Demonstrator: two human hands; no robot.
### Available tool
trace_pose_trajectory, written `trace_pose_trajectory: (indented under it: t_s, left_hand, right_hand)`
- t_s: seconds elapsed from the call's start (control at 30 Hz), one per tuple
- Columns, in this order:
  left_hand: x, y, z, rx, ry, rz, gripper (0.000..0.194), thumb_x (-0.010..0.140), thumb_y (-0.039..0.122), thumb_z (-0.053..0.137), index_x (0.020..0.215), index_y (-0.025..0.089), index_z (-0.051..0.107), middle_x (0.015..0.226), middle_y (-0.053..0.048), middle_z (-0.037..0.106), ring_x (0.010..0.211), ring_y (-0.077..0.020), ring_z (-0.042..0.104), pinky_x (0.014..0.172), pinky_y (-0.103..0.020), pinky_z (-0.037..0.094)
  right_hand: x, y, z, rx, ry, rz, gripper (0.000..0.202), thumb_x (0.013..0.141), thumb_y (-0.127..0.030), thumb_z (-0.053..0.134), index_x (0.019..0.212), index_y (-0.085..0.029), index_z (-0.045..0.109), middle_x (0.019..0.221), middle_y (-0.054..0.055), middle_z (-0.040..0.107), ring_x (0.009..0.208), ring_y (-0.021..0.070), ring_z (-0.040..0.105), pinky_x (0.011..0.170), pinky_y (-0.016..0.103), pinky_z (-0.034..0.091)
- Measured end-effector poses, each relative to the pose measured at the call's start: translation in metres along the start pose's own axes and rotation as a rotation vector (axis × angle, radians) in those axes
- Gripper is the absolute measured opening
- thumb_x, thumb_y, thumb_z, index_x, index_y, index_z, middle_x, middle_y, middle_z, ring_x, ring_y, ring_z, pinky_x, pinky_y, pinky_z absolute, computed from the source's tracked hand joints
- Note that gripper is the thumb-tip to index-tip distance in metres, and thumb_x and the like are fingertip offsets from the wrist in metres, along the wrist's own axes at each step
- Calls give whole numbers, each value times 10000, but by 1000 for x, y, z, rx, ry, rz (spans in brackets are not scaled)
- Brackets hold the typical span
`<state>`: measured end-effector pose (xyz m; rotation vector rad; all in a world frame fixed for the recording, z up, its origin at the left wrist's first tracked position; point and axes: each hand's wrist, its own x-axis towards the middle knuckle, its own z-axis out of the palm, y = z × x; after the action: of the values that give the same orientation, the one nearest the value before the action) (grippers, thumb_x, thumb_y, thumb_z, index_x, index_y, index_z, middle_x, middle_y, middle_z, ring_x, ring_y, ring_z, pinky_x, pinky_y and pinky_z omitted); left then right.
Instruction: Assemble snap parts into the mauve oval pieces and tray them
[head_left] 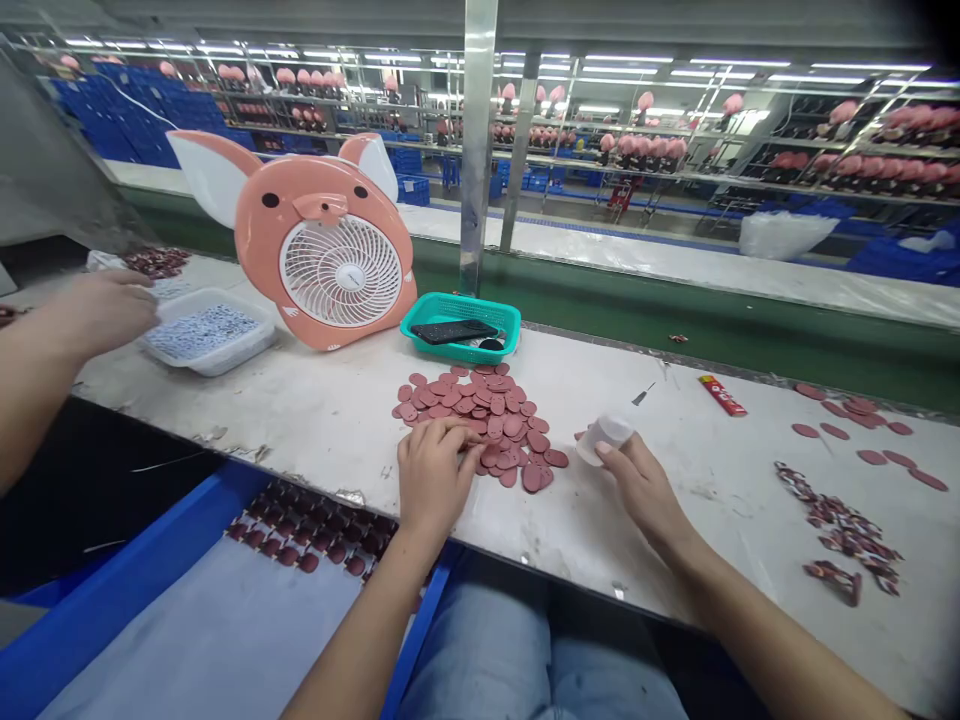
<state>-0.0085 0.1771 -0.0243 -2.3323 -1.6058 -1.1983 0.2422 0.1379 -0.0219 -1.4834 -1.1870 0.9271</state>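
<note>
A pile of flat reddish oval pieces [512,425] lies on the white tabletop. At the pile's near left edge is my left hand [439,468], its thumb and fingers pinched together over the pieces; what they hold, if anything, is hidden. My right hand [637,485], right of the pile, is closed on a small white translucent bottle [604,438], which it holds tilted. A thin dark needle-like tip [643,394] shows beyond the bottle, apart from it.
Behind the pile are a pink pig-shaped fan [341,260] and a teal basket [460,352] holding a phone. A person's hand [120,310] is by a white tray [214,365]. Patterned pieces [844,530] lie right. A blue bin [180,540] stands below the table's edge.
</note>
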Motion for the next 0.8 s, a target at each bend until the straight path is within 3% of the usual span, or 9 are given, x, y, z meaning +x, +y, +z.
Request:
trace_pose_trajectory:
  t_s: [0.07, 0.13, 0.23, 0.27, 0.37, 0.43, 0.57, 0.67, 0.8]
  left_hand:
    - [-11, 5, -11, -24, 89, 88, 70, 864, 198, 719, 891, 262, 729, 964, -40, 775, 935, -251, 647, 856, -411, 459]
    - [-26, 11, -24, -41, 186, 191, 154, 852, 156, 723, 930, 288, 733, 935, -24, 792, 930, -236, 651, 938, -404, 433]
    - [-49, 16, -39, -37, 265, 318, 341, 788, 105, 768, 1016, 358, 752, 897, 23, 816, 874, -214, 659, 1030, -381, 358]
    - [-56, 18, -42, -111, 247, 293, 395, 770, 97, 783, 1038, 386, 761, 899, 38, 822, 865, -208, 662, 1047, -366, 332]
    - [-74, 27, -48, -586, 116, -51, 382, 783, 126, 784, 1015, 430, 786, 961, 33, 817, 937, -222, 664, 1076, -376, 307]
    - [-82, 36, -49, -870, 36, -307, 262, 865, 257, 727, 1085, 392, 774, 1065, -28, 782, 1028, -253, 654, 1039, -419, 388]
    - [-91, 58, -46, -1163, -81, -522, 377, 810, 570, 712, 1051, 288, 784, 962, -87, 733, 904, -272, 691, 818, -395, 548]
    - [-95, 68, -45, -1339, -78, -681, 312, 740, 533, 801, 915, 274, 792, 865, -50, 713, 818, -233, 688, 777, -363, 555]
    - [-99, 70, -48, -1487, -26, -878, 303, 688, 490, 862, 851, 254, 763, 971, -55, 770, 887, -208, 702, 827, -323, 548]
  right_hand:
    - [-18, -10, 13, 146, -61, 74, 436, 866, -600, 545, 1053, -206, 532, 928, 52, 650, 854, 220, 647, 666, 343, 580]
    - [-36, -21, 29, 263, -164, 182, 446, 804, -605, 618, 964, -200, 522, 720, -7, 584, 590, 164, 579, 432, 254, 488]
    - [-57, -34, 51, 396, -319, 311, 481, 716, -554, 773, 903, -180, 535, 586, -53, 515, 450, 96, 454, 339, 176, 358]
    - [-62, -37, 57, 437, -355, 335, 498, 694, -544, 802, 902, -178, 536, 571, -59, 506, 446, 85, 436, 342, 164, 345]
    - [-75, -44, 65, 545, -411, 375, 533, 661, -518, 845, 924, -196, 512, 521, -93, 452, 436, 67, 385, 359, 148, 329]
    - [-83, -46, 65, 591, -429, 389, 519, 696, -504, 835, 949, -214, 486, 515, -107, 438, 431, 60, 364, 377, 144, 331]
    - [-98, -48, 65, 626, -446, 422, 487, 734, -446, 843, 977, -218, 487, 619, -88, 503, 466, 51, 402, 417, 146, 365]
    - [-106, -46, 68, 604, -435, 438, 484, 733, -457, 845, 969, -206, 505, 692, -62, 540, 483, 53, 430, 437, 170, 415]
    - [-105, -42, 62, 522, -421, 413, 541, 807, -544, 752, 1129, -226, 456, 684, -54, 570, 465, 81, 458, 407, 188, 452]
